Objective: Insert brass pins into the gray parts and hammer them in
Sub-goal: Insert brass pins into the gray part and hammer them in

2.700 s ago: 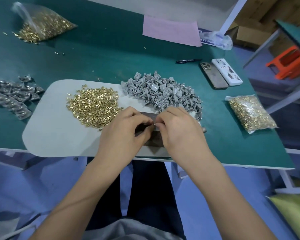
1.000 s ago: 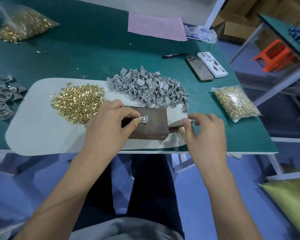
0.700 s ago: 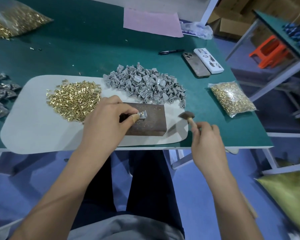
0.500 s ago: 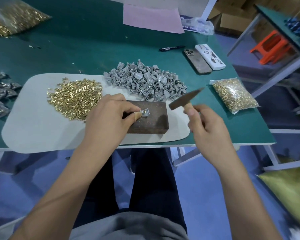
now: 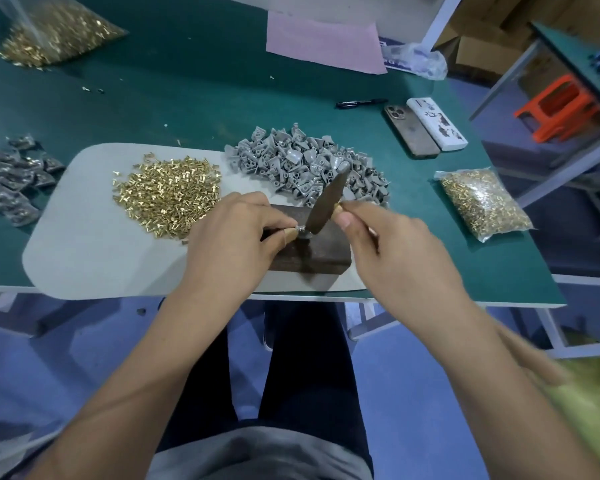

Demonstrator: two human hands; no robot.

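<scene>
Gray part (image 5: 303, 232) sits at frame centre on the dark metal block (image 5: 309, 249), pinched at its edge by the left hand (image 5: 238, 237), probably to steady it for the blow. The right hand (image 5: 385, 244) is clenched around the hammer (image 5: 324, 202), whose head meets the part. Loose brass pins (image 5: 167, 195) and spare gray parts (image 5: 305, 168) lie just beyond on a pale mat (image 5: 94, 258), likely for easy reach. Green table (image 5: 205, 81); phones (image 5: 425, 129) upper right.

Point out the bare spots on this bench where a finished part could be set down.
Bare: the gray mat left of the left hand, below the loose brass pins; the green table behind both piles. Crowded: around the metal block, under the hammer.
</scene>
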